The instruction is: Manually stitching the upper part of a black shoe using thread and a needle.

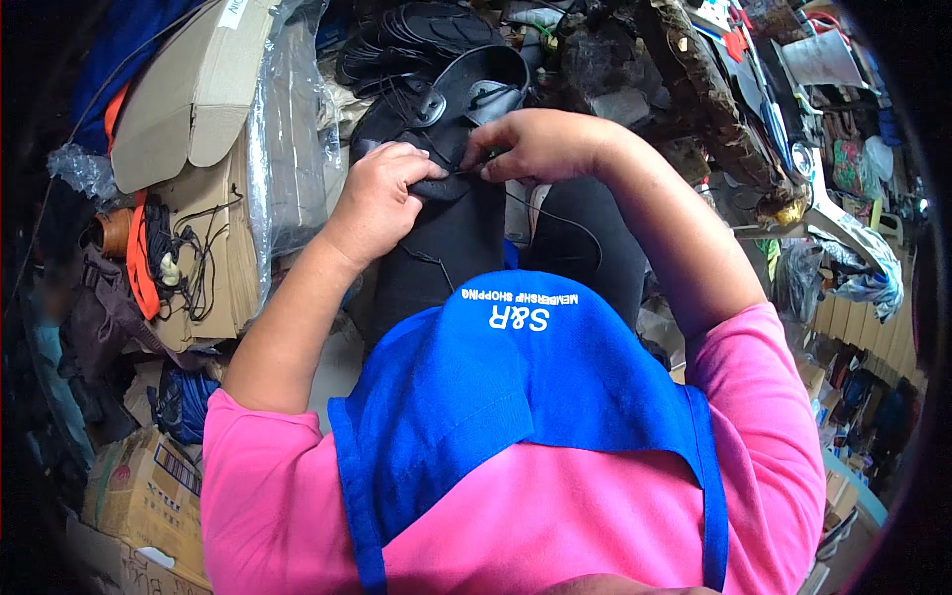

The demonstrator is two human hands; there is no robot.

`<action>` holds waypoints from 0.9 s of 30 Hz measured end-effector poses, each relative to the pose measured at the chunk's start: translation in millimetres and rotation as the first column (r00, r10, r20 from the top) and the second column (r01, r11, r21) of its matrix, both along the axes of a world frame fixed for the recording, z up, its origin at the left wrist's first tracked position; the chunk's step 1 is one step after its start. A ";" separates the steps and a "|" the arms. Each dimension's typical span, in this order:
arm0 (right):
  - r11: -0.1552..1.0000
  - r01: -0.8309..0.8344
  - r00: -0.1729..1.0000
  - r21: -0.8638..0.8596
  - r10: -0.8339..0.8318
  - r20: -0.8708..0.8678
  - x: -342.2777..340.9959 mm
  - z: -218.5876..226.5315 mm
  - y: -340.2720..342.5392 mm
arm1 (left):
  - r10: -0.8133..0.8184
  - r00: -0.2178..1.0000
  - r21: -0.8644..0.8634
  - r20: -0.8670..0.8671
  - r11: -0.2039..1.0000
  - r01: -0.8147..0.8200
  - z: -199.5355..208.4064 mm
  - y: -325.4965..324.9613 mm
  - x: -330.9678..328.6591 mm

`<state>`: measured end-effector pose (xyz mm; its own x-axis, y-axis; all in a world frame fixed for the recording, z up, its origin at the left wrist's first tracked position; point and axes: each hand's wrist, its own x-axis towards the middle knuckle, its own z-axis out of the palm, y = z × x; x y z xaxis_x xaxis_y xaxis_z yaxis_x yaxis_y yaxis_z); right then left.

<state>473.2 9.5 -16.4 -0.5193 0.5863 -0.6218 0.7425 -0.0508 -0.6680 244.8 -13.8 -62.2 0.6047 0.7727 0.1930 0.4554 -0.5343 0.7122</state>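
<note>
A black sandal (381, 123) rests across my black-trousered left knee. Its strap loops up at the far end, with grey oval fittings at the strap's base. My left hand (385, 193) grips the near edge of this sandal, its fingers curled over the top. Just to the right, my right hand (531, 149) has thumb and forefinger pinched together on a thin black cord (462, 177) at the sandal's edge. A loose length of cord (570, 220) trails over my right thigh. Whether a needle or hook sits in the right fingers is too small to tell.
Beyond the sandal lies a bundle of black strands (421, 40). Flattened cardboard (203, 89) and clear plastic wrap (297, 149) stand at the left, above a cardboard box (149, 496). A worn ledge (719, 109) and a cluttered white stand (843, 223) are at the right.
</note>
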 end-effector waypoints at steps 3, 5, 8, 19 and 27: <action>0.921 0.214 0.920 -0.325 -0.302 -0.251 10.5 -22.2 -12.6 | 0.028 0.999 0.014 -0.022 1.000 -0.028 0.5 -2.7 -2.9; 0.896 0.338 0.864 -0.287 -0.416 -0.284 2.0 -24.1 -32.5 | 0.043 0.999 0.052 0.006 0.998 -0.043 -3.0 -3.9 -5.7; 0.896 0.342 0.910 0.283 -0.241 -0.337 -3.7 -47.9 -63.0 | 0.087 0.994 0.013 0.063 0.996 -0.088 -11.5 -10.2 -5.2; 0.874 0.484 0.854 0.042 -0.462 -0.241 12.2 19.9 -94.7 | 0.141 0.955 -0.004 0.260 0.989 -0.145 -32.0 -26.3 -18.5; 0.898 0.380 0.916 0.222 -0.333 -0.224 -12.0 7.9 -82.5 | 0.089 0.961 0.039 0.262 0.994 -0.102 -31.4 -21.7 -18.0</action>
